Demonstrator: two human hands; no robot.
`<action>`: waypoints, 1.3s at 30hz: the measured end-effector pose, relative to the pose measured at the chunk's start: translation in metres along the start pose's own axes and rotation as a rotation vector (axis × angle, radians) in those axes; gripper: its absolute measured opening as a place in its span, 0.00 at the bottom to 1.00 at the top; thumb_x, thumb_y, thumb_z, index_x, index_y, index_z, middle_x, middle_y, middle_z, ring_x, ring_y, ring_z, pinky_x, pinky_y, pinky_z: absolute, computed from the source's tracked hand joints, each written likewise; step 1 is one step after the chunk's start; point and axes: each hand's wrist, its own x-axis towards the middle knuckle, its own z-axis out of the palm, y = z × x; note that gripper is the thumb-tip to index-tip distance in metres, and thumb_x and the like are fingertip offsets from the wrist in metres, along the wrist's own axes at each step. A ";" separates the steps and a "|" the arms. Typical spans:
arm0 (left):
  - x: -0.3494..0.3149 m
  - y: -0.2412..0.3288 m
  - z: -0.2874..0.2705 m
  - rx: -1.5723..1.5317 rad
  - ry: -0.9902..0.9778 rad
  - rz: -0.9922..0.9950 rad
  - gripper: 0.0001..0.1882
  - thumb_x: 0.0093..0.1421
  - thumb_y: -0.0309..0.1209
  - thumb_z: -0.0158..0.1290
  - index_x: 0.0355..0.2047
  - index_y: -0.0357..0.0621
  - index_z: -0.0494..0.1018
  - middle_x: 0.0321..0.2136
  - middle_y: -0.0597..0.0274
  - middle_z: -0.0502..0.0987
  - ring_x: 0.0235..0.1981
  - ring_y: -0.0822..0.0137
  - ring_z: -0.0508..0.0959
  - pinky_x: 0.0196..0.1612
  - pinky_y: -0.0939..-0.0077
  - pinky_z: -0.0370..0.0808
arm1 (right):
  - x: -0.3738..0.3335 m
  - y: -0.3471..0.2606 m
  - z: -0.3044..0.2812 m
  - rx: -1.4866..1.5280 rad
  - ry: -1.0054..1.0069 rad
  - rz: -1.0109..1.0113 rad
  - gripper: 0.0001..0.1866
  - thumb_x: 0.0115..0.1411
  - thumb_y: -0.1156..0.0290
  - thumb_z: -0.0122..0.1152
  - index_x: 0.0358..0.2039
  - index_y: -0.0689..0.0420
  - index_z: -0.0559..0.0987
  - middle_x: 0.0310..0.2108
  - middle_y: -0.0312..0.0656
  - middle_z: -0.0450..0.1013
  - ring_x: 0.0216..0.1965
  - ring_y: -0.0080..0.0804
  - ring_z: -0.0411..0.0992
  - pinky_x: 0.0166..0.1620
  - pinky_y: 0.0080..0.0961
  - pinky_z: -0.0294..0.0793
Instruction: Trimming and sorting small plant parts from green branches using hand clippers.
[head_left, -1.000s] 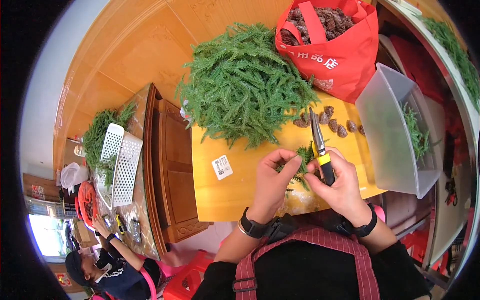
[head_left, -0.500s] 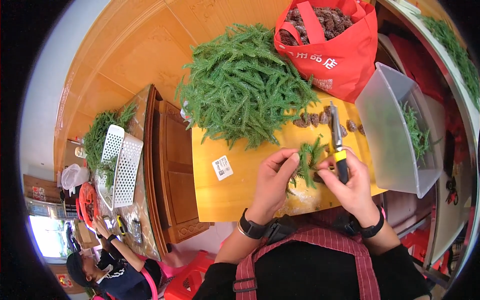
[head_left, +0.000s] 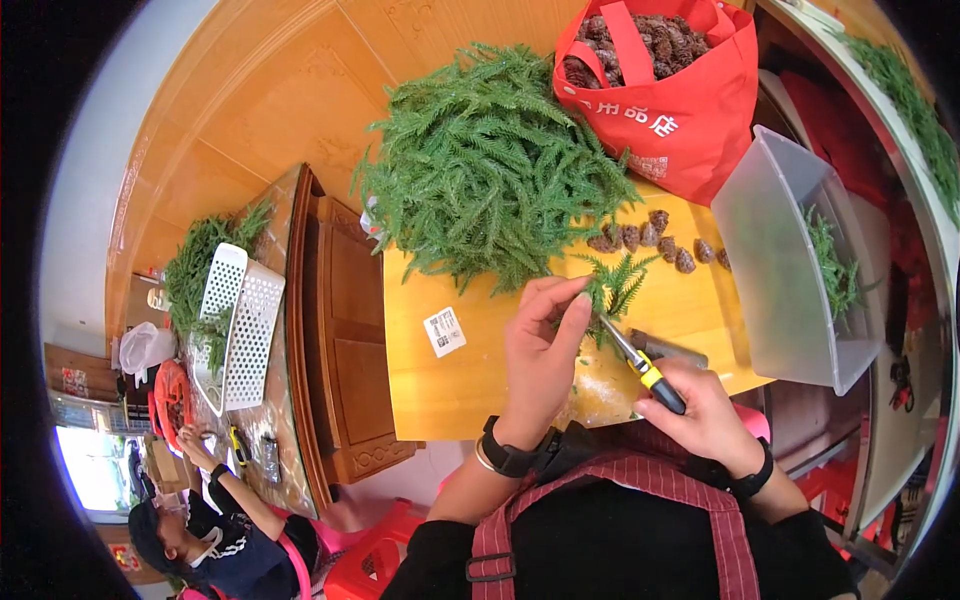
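Observation:
My left hand point(head_left: 540, 345) pinches a small green artificial fir sprig point(head_left: 622, 284) between thumb and fingers over the table's near part. My right hand point(head_left: 708, 412) is closed around the black-and-yellow handles of a pair of pliers point(head_left: 655, 378). Their long metal jaws slant up and left, with the tip at the sprig's lower end by my left fingertips. Whether the jaws grip the sprig is hidden. Just beyond the pliers lies a dark grey, rounded object point(head_left: 678, 350), partly covered by my right hand. Several brown pine cones point(head_left: 684, 260) lie in a loose row past the sprig.
A large heap of fir sprigs point(head_left: 490, 170) covers the table's far side. Behind it stands a red bag point(head_left: 690, 130) of pine cones. A translucent bin point(head_left: 775, 270) is at the right, a white label point(head_left: 444, 332) at the left. A co-worker point(head_left: 225, 530) sits far left beside a white perforated basket point(head_left: 255, 340).
The pliers have swung from pointing upward to slanting left, their tip now at the sprig. My right hand has shifted slightly down and its fingers wrap the handles.

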 end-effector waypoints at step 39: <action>-0.005 0.003 0.007 0.003 0.036 -0.028 0.07 0.53 0.18 0.51 0.32 0.39 0.67 0.29 0.68 0.69 0.31 0.80 0.69 0.35 0.87 0.66 | 0.019 0.008 0.018 0.019 0.107 -0.002 0.09 0.51 0.68 0.59 0.24 0.61 0.72 0.19 0.38 0.63 0.24 0.29 0.63 0.29 0.25 0.62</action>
